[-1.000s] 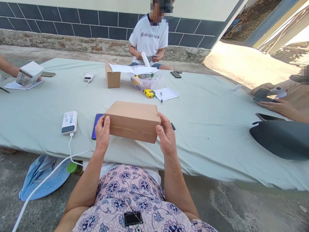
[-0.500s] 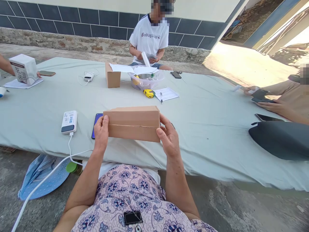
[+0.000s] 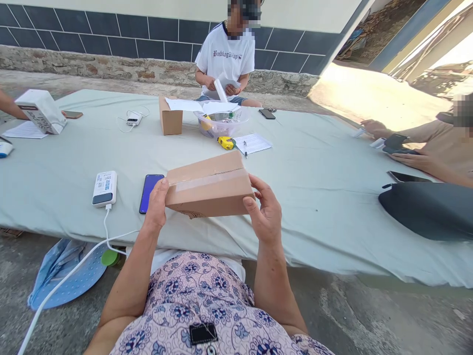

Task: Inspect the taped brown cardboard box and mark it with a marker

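Observation:
A brown cardboard box [image 3: 212, 190] is held up between my two hands over the near part of the table. It tilts, its right end higher, and a strip of clear tape runs along its seam. My left hand [image 3: 157, 202] grips the left end, thumb on the edge. At the right end my right hand [image 3: 265, 209] is closed round the corner, with its thumb in front and fingers behind. Just beyond my left hand lies a phone [image 3: 148, 190] with a blue screen. Left of that is a white power bank [image 3: 104, 187] with a cable plugged in.
A cloth-covered table [image 3: 325, 197] spreads before me. Farther back are a yellow tape measure [image 3: 226, 143], a printed sheet [image 3: 254, 143], a plastic basket [image 3: 221, 129] and another cardboard box [image 3: 171, 121]. A black bag [image 3: 424, 209] lies at right. People sit opposite and right; an arm shows at left.
My hands have turned the box: its taped seam and another face now show, and its right end has risen. At the far left, a person's white box has been tipped over.

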Demonstrator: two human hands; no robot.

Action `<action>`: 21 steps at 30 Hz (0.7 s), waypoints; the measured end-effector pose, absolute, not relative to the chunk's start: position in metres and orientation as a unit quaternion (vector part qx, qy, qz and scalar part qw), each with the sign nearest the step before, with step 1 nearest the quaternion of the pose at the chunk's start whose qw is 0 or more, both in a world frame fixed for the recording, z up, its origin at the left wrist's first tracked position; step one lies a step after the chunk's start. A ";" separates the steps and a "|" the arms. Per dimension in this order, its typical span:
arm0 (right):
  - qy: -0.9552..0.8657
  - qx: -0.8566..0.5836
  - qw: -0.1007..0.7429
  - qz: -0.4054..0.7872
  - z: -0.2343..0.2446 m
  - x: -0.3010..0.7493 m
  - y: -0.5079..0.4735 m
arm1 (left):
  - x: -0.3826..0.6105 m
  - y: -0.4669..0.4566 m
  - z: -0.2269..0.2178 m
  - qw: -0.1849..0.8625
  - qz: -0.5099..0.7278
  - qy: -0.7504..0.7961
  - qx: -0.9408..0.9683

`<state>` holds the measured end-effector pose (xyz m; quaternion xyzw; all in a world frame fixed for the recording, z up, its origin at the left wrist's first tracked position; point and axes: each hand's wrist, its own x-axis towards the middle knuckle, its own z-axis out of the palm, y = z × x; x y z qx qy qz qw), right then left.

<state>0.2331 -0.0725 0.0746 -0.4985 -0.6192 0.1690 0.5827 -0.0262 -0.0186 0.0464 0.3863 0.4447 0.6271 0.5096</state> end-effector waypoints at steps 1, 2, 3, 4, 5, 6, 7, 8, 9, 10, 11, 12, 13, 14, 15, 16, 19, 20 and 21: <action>-0.601 -0.511 0.588 0.178 0.074 0.233 -0.072 | -0.026 -0.020 0.047 0.507 0.622 0.436 0.408; -0.585 -0.522 0.592 0.187 0.075 0.233 -0.072 | -0.026 -0.021 0.048 0.502 0.618 0.430 0.424; -0.572 -0.530 0.595 0.194 0.076 0.232 -0.073 | -0.026 -0.022 0.049 0.497 0.619 0.426 0.434; -0.559 -0.538 0.599 0.200 0.077 0.231 -0.073 | -0.026 -0.023 0.049 0.492 0.622 0.420 0.441; -0.547 -0.544 0.603 0.203 0.079 0.230 -0.074 | -0.026 -0.024 0.049 0.490 0.626 0.411 0.445; -0.535 -0.550 0.608 0.206 0.080 0.229 -0.075 | -0.026 -0.024 0.050 0.492 0.629 0.400 0.450; -0.524 -0.555 0.612 0.209 0.081 0.228 -0.075 | -0.027 -0.025 0.050 0.496 0.631 0.387 0.454; -0.516 -0.559 0.614 0.211 0.082 0.227 -0.075 | -0.027 -0.025 0.050 0.502 0.630 0.373 0.459; -0.510 -0.561 0.617 0.213 0.082 0.226 -0.075 | -0.027 -0.026 0.051 0.510 0.628 0.358 0.466; -0.507 -0.562 0.618 0.213 0.081 0.227 -0.074 | -0.028 -0.026 0.051 0.519 0.624 0.343 0.473; -0.505 -0.562 0.619 0.211 0.080 0.227 -0.073 | -0.028 -0.026 0.051 0.527 0.619 0.329 0.481; -0.505 -0.563 0.620 0.210 0.079 0.228 -0.072 | -0.029 -0.027 0.050 0.532 0.611 0.318 0.492; -0.505 -0.563 0.620 0.209 0.077 0.229 -0.071 | -0.029 -0.027 0.049 0.534 0.604 0.313 0.503; -0.506 -0.564 0.618 0.210 0.075 0.230 -0.070 | -0.029 -0.027 0.049 0.531 0.597 0.314 0.512; -0.507 -0.564 0.616 0.214 0.073 0.231 -0.069 | -0.028 -0.027 0.048 0.526 0.594 0.319 0.519; -0.509 -0.563 0.613 0.220 0.072 0.233 -0.068 | -0.028 -0.027 0.048 0.521 0.593 0.325 0.521; -0.520 -0.548 0.606 0.250 0.069 0.234 -0.067 | -0.023 -0.027 0.049 0.521 0.613 0.338 0.488; -0.526 -0.541 0.602 0.261 0.069 0.234 -0.067 | -0.021 -0.027 0.050 0.528 0.622 0.339 0.468; -0.533 -0.535 0.597 0.271 0.069 0.234 -0.067 | -0.020 -0.027 0.051 0.537 0.631 0.340 0.445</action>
